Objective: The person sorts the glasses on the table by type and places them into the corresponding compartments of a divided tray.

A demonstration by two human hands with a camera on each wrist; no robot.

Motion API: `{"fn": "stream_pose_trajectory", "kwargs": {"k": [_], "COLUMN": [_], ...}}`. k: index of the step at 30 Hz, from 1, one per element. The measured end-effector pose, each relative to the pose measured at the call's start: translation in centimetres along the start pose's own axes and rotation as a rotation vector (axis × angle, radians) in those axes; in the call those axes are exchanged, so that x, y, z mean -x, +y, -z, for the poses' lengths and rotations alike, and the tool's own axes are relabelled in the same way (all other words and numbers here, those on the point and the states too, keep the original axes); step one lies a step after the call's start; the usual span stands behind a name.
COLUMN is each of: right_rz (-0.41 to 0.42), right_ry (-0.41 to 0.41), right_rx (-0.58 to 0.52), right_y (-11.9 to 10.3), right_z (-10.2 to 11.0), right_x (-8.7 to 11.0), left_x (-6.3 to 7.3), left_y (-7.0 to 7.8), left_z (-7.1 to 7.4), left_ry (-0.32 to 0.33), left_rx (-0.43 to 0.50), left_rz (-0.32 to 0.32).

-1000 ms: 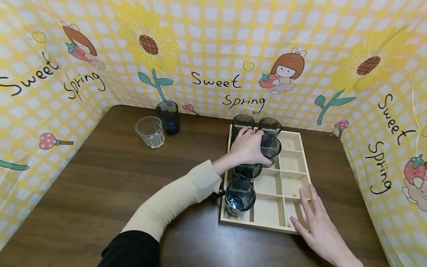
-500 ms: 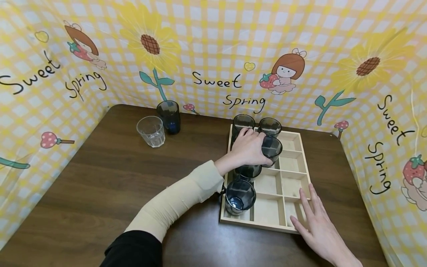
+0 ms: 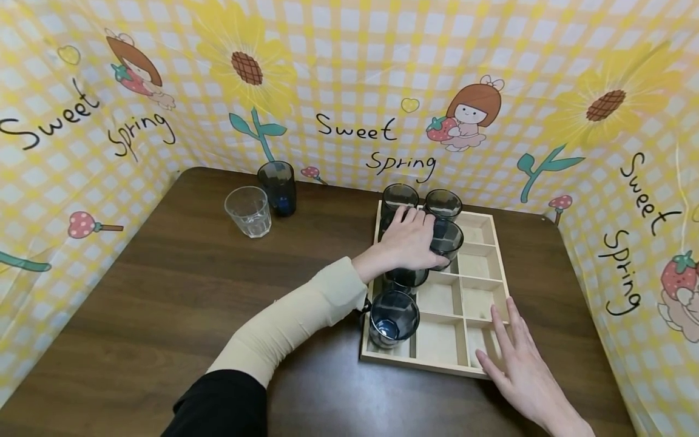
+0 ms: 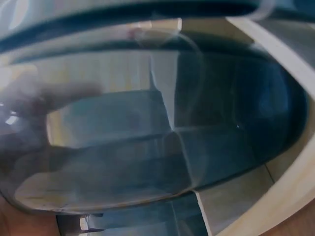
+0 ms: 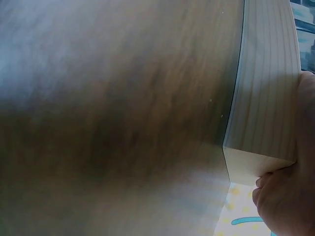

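My left hand (image 3: pixel 412 243) grips a dark tinted glass (image 3: pixel 449 237) in the middle column of a pale wooden compartment tray (image 3: pixel 420 363), second row from the back. The thumb lies along the near side of this glass. Close-up tinted glass (image 4: pixel 123 113) fills the left wrist view. Around the hand stand more dark glasses: one at the back left (image 3: pixel 400 197), one behind the held glass (image 3: pixel 443 203), and others down the left column, partly hidden by the hand. My right hand (image 3: pixel 524 370) rests, fingers spread, at the tray's front right corner, also in the right wrist view.
A clear faceted glass (image 3: pixel 250 212) and a tall dark glass (image 3: pixel 277 189) stand at the back left of the brown table (image 3: pixel 180 291). Another dark glass (image 3: pixel 393 318) sits in the tray's front left compartment. Yellow checked cloth (image 3: pixel 349 79) walls the table in.
My left hand and the glass it holds have shifted very slightly right. The right hand and the tray have stayed in place; the head view has tipped a little.
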State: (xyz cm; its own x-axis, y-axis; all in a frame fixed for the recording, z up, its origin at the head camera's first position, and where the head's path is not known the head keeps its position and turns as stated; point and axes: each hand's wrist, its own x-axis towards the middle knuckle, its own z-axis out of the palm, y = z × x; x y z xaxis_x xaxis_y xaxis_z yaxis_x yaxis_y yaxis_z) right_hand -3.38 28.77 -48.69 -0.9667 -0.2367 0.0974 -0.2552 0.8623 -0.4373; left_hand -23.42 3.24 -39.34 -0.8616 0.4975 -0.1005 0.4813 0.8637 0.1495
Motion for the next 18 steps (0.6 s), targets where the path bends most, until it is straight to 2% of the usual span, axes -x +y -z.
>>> {"fn": "stream_pose_trajectory", "kwargs": {"k": [5,10,14,18], "right_rz": [-0.002,-0.007,-0.006,-0.003], "right_ry": [-0.008,-0.009,-0.011,-0.005], "right_rx": [-0.004,-0.005,-0.004,0.001], "right_y": [0.0,0.0,0.0,0.0], "right_z": [-0.1,-0.1,-0.1,0.0], "right_x": [0.1,0.1,0.1,0.0], "left_x": [0.1,0.3,1.0,2.1], "left_y": [-0.1,-0.3,-1.0,-2.4], "left_z": [0.5,1.1,2.0,3.5], "left_ry": [0.004,0.002,0.03,0.106], "left_rx": [-0.011,0.026,0.138,0.263], "left_rz": [-0.034,-0.053,-0.101,-0.161]}}
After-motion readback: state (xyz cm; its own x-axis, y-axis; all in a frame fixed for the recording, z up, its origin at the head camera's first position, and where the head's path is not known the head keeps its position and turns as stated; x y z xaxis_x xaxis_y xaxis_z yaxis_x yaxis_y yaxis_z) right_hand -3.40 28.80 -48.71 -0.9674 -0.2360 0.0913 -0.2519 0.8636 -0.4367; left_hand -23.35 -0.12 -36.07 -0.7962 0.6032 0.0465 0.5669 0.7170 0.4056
